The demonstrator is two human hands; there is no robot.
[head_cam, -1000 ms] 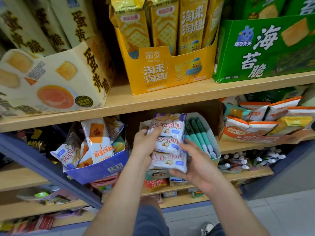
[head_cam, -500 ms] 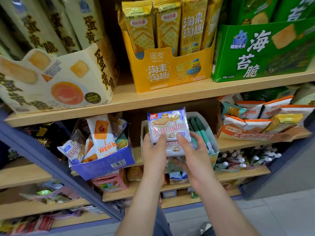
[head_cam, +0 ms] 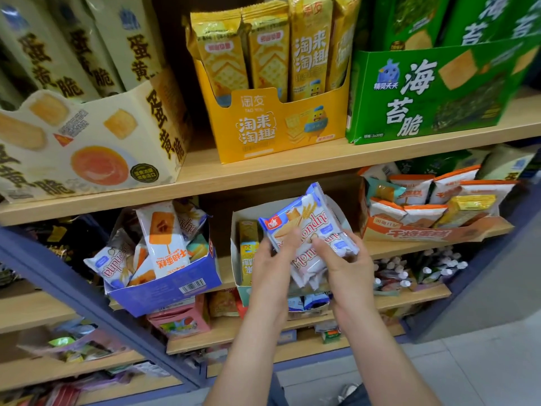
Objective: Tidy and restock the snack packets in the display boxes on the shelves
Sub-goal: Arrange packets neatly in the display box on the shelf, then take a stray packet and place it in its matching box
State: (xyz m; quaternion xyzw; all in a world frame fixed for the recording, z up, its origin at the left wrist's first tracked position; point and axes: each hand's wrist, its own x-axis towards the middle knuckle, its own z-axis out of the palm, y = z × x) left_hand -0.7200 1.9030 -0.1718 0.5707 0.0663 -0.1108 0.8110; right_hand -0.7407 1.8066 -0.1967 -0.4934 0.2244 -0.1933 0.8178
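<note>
A small stack of white-and-blue wafer packets (head_cam: 307, 221) is held in front of the white display box (head_cam: 235, 250) on the middle shelf. My left hand (head_cam: 270, 265) grips the stack from the left, thumb on the top packet. My right hand (head_cam: 345, 262) grips it from the right, thumb across the front. The top packet is tilted up to the right. A yellow packet (head_cam: 248, 250) stands inside the white box at its left. More wafer packets and orange-white cake packets sit jumbled in the blue box (head_cam: 164, 291) to the left.
The upper shelf (head_cam: 292, 165) carries a cream box (head_cam: 87, 148), a yellow cracker box (head_cam: 278, 124) and a green seaweed box (head_cam: 433, 95). An orange tray of cake packets (head_cam: 433, 232) sits right of the white box. Lower shelves hold mixed snacks; grey floor lies bottom right.
Both hands have lifted the wafer stack and shifted it right, tilting the top packet. The green packets seen in the white box are hidden now and a yellow packet shows at its left.
</note>
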